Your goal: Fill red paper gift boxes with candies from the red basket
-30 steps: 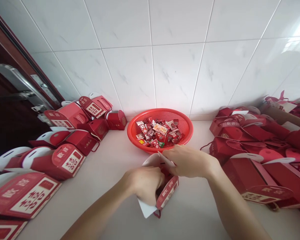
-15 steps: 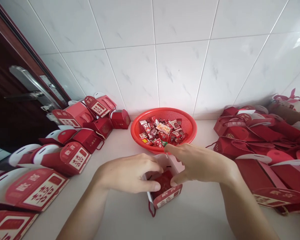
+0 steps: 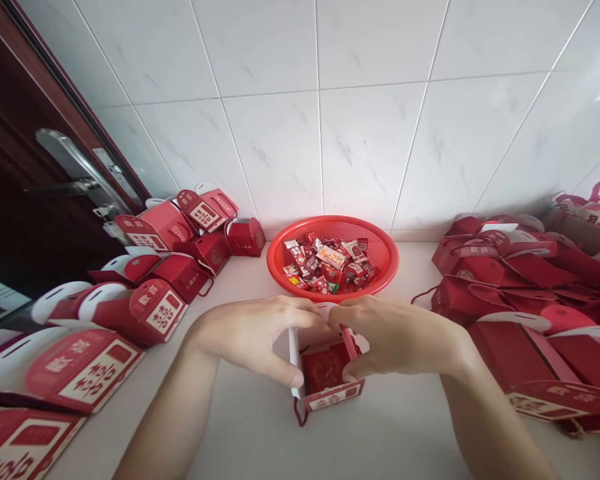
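One open box [image 3: 334, 397], gripped from both sides
Left hand [image 3: 260, 335] at nine o'clock, right hand [image 3: 405, 335] three; candy basket [image 3: 384, 253] twelve.

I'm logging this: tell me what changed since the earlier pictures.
The left hand, reaching into the red box a second ago, has come out to the box's left side. The right hand stays at its right. The box has turned slightly, its front squarer to the person. The basket of sweets and the surrounding boxes stayed put.
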`<move>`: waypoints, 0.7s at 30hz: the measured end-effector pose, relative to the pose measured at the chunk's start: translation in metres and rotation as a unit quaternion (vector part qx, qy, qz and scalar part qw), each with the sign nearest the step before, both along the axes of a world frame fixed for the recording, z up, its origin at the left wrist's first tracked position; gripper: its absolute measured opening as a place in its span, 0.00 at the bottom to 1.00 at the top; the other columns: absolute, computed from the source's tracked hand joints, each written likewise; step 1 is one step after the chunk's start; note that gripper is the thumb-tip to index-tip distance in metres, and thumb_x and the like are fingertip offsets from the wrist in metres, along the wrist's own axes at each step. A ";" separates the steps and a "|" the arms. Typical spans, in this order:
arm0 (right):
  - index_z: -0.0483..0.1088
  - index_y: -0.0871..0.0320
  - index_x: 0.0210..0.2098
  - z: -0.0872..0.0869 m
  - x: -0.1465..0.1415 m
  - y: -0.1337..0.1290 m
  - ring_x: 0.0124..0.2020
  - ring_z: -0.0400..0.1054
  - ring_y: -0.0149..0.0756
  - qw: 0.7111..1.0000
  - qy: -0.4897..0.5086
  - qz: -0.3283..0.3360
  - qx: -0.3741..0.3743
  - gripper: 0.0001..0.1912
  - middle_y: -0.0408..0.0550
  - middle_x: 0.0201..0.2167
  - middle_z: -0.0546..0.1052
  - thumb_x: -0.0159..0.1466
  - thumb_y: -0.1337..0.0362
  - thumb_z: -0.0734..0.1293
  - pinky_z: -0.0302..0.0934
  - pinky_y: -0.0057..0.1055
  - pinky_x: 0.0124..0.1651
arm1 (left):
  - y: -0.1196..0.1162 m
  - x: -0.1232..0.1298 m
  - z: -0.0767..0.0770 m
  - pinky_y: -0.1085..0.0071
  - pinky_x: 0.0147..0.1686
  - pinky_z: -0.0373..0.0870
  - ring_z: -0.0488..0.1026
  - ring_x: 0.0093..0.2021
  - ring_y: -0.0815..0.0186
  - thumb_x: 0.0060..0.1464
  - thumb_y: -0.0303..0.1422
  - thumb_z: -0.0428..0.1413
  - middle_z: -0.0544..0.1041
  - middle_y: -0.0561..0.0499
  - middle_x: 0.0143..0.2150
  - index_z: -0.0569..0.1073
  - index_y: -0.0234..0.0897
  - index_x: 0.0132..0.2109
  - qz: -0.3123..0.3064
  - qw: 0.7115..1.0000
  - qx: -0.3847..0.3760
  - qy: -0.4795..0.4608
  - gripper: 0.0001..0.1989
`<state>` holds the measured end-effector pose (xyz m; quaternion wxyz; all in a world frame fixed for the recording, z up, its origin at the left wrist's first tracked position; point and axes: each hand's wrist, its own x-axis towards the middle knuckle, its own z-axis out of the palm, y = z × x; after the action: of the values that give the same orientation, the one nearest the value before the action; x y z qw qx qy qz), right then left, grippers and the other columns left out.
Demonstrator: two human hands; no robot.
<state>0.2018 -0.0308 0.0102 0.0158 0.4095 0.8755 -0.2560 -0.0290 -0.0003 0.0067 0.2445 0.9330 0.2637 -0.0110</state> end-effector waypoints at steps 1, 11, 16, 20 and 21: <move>0.73 0.58 0.48 0.000 0.000 0.001 0.38 0.72 0.41 1.000 0.002 0.003 -0.001 0.19 0.49 0.40 0.79 0.57 0.63 0.73 0.57 0.29 0.34 | 0.001 0.001 0.000 0.68 0.54 0.70 0.75 0.55 0.55 0.50 0.43 0.67 0.78 0.46 0.56 0.76 0.44 0.57 -0.005 1.000 -0.022 -0.007 0.27; 0.74 0.58 0.47 0.000 0.001 0.005 0.40 0.72 0.40 0.999 0.014 0.014 -0.035 0.18 0.48 0.40 0.78 0.58 0.63 0.73 0.60 0.29 0.36 | 0.007 0.004 -0.002 0.66 0.63 0.64 0.69 0.64 0.56 0.51 0.29 0.65 0.71 0.46 0.65 0.76 0.41 0.56 -0.031 0.993 -0.112 -0.037 0.23; 0.74 0.58 0.48 -0.001 0.001 0.006 0.39 0.71 0.40 0.999 0.008 0.015 -0.047 0.18 0.49 0.40 0.78 0.58 0.63 0.73 0.60 0.29 0.37 | 0.004 0.014 -0.010 0.66 0.58 0.68 0.73 0.59 0.56 0.54 0.31 0.65 0.74 0.46 0.61 0.79 0.40 0.49 0.000 0.995 -0.097 -0.032 0.15; 0.73 0.59 0.48 -0.001 0.002 0.006 0.38 0.71 0.39 0.999 -0.006 0.005 -0.041 0.18 0.49 0.39 0.78 0.59 0.63 0.72 0.58 0.29 0.34 | -0.002 0.021 -0.012 0.66 0.59 0.67 0.71 0.61 0.56 0.55 0.30 0.63 0.71 0.47 0.64 0.78 0.42 0.53 0.012 0.996 -0.080 -0.035 0.17; 0.73 0.59 0.48 -0.001 0.002 0.006 0.38 0.71 0.39 0.999 -0.009 0.005 -0.041 0.18 0.49 0.39 0.78 0.59 0.63 0.72 0.57 0.29 0.34 | -0.003 0.022 -0.012 0.67 0.59 0.67 0.71 0.61 0.56 0.55 0.30 0.63 0.71 0.47 0.64 0.78 0.42 0.52 0.020 0.996 -0.080 -0.033 0.17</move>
<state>0.2034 -0.0247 0.0093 0.0419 0.4067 0.8660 -0.2881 -0.0068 -0.0035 -0.0056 0.3267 0.9050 0.2723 0.0039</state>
